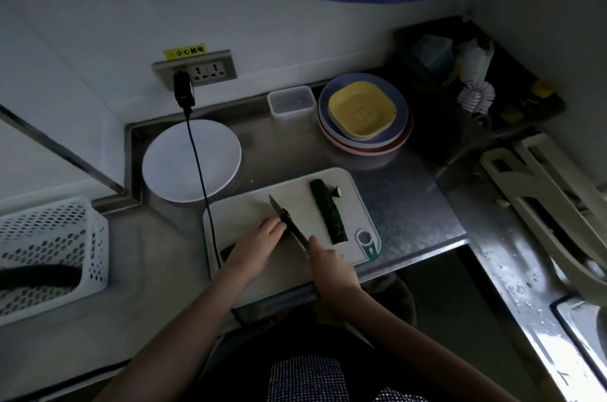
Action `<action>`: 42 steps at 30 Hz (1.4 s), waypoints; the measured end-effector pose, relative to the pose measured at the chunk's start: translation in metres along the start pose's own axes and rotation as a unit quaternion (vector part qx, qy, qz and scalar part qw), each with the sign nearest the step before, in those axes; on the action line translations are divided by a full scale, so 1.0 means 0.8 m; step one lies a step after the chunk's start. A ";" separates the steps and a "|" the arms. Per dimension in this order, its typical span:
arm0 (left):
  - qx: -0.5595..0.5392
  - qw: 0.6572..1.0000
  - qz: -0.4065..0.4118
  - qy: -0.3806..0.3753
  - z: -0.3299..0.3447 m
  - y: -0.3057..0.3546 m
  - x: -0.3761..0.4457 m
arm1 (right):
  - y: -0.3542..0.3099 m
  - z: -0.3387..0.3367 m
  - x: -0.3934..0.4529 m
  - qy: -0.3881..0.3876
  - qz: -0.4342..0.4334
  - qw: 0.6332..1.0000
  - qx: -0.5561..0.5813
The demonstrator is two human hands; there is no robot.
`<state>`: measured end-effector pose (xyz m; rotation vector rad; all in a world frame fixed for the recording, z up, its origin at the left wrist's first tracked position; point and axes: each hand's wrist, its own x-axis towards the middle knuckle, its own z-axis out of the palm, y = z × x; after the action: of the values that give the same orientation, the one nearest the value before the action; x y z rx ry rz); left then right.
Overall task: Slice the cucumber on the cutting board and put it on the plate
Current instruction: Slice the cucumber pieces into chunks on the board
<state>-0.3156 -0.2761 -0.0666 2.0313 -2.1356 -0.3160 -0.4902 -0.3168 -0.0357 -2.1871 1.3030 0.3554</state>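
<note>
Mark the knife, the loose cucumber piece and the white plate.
knife (pixel 289 221): head view, mid-blade.
cucumber piece (pixel 329 212): head view, middle of its skin.
white plate (pixel 191 160): head view, bare centre.

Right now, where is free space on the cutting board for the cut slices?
The cutting board is bare between the knife and the long cucumber piece, and at its far left corner. The near edge is crowded by both hands.

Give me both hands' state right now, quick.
Left hand: fingers resting on a cucumber piece beside the knife blade; whether they are curled cannot be told.
Right hand: gripping the knife handle.
</note>
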 end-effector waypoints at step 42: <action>-0.008 0.999 0.010 0.033 -0.006 0.001 0.000 | -0.007 -0.020 -0.001 0.024 -0.045 0.998 0.033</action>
<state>-0.3152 -0.2765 -0.0615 1.9825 -2.1046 -0.2594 -0.4866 -0.3232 -0.0204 -2.2029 1.2206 0.2226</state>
